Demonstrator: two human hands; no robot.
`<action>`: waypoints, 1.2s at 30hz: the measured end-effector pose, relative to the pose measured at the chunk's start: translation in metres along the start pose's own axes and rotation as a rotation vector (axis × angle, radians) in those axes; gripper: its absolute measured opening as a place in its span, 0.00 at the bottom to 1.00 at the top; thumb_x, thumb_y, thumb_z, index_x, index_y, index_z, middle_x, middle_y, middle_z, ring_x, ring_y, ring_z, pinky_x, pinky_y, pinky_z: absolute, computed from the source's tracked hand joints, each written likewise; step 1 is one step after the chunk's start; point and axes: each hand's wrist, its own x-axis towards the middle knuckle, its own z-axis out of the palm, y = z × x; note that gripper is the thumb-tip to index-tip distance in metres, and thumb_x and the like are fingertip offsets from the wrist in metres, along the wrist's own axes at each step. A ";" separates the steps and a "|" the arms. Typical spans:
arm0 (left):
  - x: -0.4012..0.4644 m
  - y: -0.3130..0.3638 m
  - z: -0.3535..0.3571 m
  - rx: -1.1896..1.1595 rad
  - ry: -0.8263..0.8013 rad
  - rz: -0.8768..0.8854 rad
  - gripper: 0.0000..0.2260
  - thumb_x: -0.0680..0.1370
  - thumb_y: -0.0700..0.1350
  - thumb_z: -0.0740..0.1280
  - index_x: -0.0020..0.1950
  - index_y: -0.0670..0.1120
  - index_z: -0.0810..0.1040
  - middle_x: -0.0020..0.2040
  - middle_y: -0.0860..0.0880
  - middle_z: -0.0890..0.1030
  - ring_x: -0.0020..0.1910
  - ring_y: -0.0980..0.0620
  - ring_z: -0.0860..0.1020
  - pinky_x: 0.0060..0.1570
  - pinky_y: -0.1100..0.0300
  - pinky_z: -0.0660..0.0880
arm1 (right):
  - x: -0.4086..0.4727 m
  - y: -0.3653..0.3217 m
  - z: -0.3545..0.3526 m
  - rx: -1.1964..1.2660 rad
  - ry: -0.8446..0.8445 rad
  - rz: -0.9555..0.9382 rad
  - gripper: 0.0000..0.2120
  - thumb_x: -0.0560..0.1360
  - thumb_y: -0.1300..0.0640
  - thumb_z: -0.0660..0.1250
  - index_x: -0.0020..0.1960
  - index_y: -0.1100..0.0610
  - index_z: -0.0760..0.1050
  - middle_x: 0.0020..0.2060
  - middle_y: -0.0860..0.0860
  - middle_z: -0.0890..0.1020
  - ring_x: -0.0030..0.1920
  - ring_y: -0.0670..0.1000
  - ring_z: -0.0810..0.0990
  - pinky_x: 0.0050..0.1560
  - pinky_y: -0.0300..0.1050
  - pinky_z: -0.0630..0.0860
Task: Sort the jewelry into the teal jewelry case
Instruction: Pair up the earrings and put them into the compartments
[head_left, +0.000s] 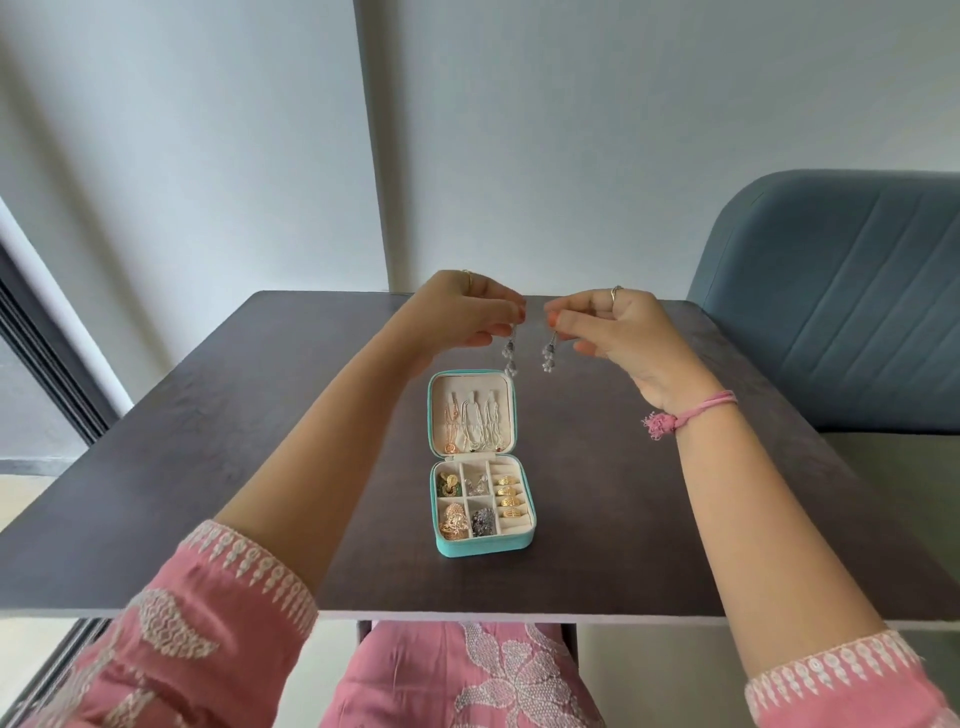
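Observation:
The teal jewelry case (531, 512) lies open in the middle of the dark table (208, 467). Its raised lid (435, 410) holds hanging chains. Its base compartments hold gold rings, gold earrings and dark pieces. Above and behind the case, my left hand (462, 309) pinches a silver dangling earring (509, 356) by its top. My right hand (618, 327) pinches a matching silver earring (548, 353) the same way. Both earrings hang freely side by side, a short gap apart, over the far end of the lid.
A blue upholstered chair (841, 301) stands at the table's right. Pale walls rise behind the table, with a dark window frame (47, 358) at the left. My pink embroidered clothing fills the bottom of the view.

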 end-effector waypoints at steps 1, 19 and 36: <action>-0.004 -0.003 -0.001 -0.020 -0.006 -0.007 0.06 0.74 0.41 0.70 0.50 0.44 0.82 0.50 0.44 0.84 0.44 0.55 0.81 0.50 0.61 0.77 | -0.003 0.001 0.002 0.019 -0.007 0.021 0.04 0.74 0.60 0.71 0.46 0.52 0.83 0.41 0.45 0.85 0.43 0.44 0.81 0.52 0.46 0.76; -0.048 -0.049 0.005 -0.112 0.055 -0.130 0.17 0.81 0.53 0.58 0.48 0.47 0.84 0.47 0.50 0.85 0.40 0.54 0.74 0.48 0.58 0.70 | -0.035 0.020 0.037 0.249 0.015 0.182 0.13 0.78 0.47 0.64 0.45 0.52 0.83 0.46 0.49 0.86 0.47 0.46 0.82 0.62 0.50 0.73; -0.057 -0.108 0.032 0.058 0.130 -0.155 0.18 0.81 0.53 0.57 0.49 0.47 0.84 0.46 0.51 0.85 0.46 0.53 0.81 0.49 0.60 0.77 | -0.049 0.028 0.045 0.264 0.004 0.137 0.10 0.77 0.50 0.66 0.44 0.50 0.84 0.49 0.48 0.86 0.49 0.46 0.81 0.62 0.51 0.73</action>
